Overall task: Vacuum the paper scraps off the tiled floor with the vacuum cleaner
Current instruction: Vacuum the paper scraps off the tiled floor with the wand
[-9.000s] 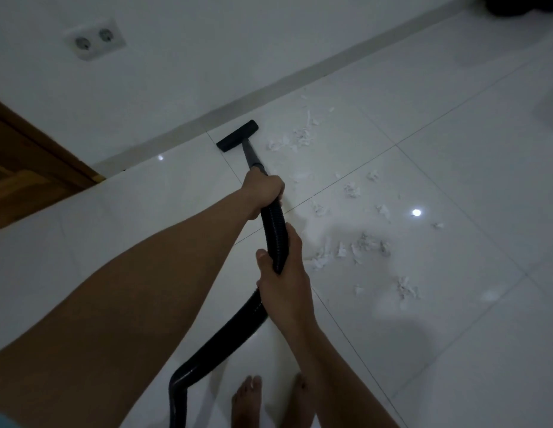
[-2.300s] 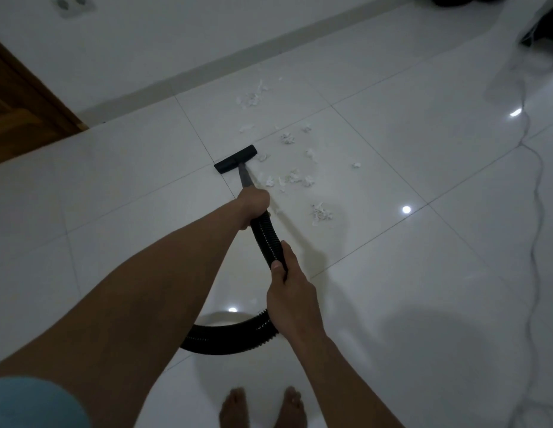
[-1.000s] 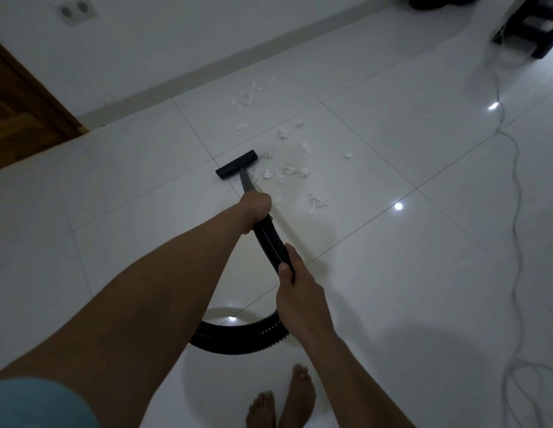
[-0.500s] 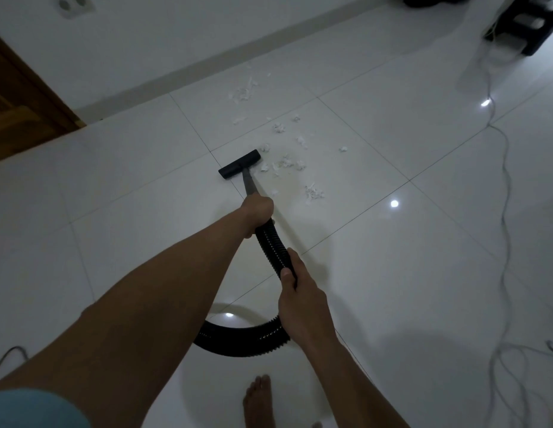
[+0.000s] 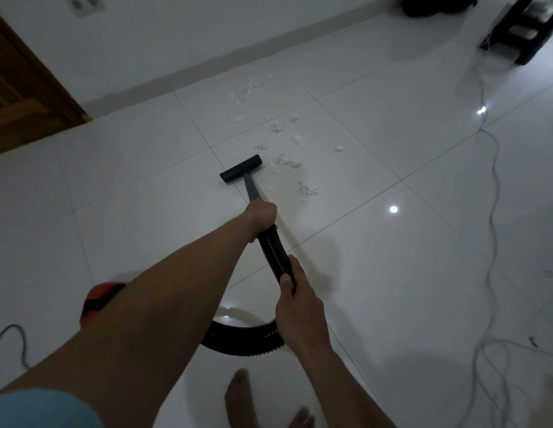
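Scraps (image 5: 288,161) apparently just beside nozzle (image 5: 240,169)

Double wall socket (image 5: 86,4) on white wall, upper left; brown wooden door (image 5: 19,97) at left edge; grey skirting strip (image 5: 238,54) along wall foot; black stand (image 5: 522,29) far right; dark bulky object (image 5: 436,4) near it, kind unclear; pale cable (image 5: 494,186) runs from near stand down right side into loose tangle; bright light glint (image 5: 393,209) on tile.

Glossy white tiled floor (image 5: 392,273) bears paper scraps (image 5: 307,188) (loosely scattered), nozzle (image 5: 241,168), cable (image 5: 494,186).
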